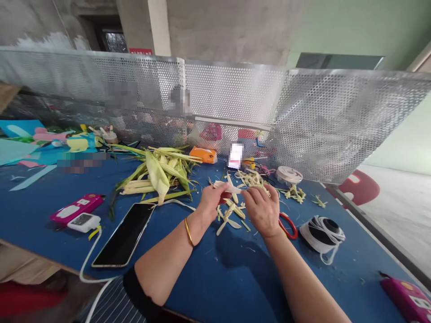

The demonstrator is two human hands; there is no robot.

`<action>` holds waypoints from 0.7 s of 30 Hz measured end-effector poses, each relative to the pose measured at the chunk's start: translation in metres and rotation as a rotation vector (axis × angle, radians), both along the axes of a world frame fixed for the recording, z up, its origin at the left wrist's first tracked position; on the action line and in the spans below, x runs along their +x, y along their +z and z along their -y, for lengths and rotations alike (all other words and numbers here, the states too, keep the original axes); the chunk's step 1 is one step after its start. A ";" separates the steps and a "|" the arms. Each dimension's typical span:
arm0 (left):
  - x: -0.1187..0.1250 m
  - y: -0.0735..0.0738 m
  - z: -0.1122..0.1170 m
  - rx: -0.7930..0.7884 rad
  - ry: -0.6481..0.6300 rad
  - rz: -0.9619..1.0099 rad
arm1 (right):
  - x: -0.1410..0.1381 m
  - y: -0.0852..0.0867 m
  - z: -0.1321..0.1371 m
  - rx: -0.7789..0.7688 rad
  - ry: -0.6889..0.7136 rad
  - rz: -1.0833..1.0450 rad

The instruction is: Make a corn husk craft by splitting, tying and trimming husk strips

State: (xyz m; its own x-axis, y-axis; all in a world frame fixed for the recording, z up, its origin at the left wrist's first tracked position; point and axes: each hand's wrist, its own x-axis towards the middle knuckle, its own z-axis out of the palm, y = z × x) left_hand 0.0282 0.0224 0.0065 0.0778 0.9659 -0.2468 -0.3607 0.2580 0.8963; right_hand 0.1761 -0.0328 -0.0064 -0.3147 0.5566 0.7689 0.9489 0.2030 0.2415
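Note:
A pale strip of corn husk (233, 189) is stretched between my two hands above the blue table. My left hand (213, 197) pinches one end, and my right hand (261, 206) has its fingers closed on the other. Cut husk pieces (229, 220) lie scattered beneath them. Behind my right hand is a heap of thin husk shreds (251, 178). To the left sits a pile of green and yellow corn husks (158, 175). Red-handled scissors (288, 226) rest right of my right wrist, their blades hidden by it.
A phone (124, 235) with a white cable and a magenta box (78, 210) lie left. At right are a wound white cord bundle (322, 234), a tape roll (288, 175) and another magenta box (407, 298). An orange packet (203, 154) stands before the perforated metal screen (232, 89).

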 end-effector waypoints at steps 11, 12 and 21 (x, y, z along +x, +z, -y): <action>0.000 0.002 -0.003 0.079 0.217 0.052 | 0.019 -0.010 -0.022 -0.275 -0.012 -1.459; 0.001 0.002 -0.002 0.079 0.214 0.047 | 0.013 -0.010 -0.023 -0.367 0.084 -1.580; 0.010 -0.004 0.009 0.138 0.016 -0.045 | -0.018 -0.009 -0.021 -0.471 0.427 -2.049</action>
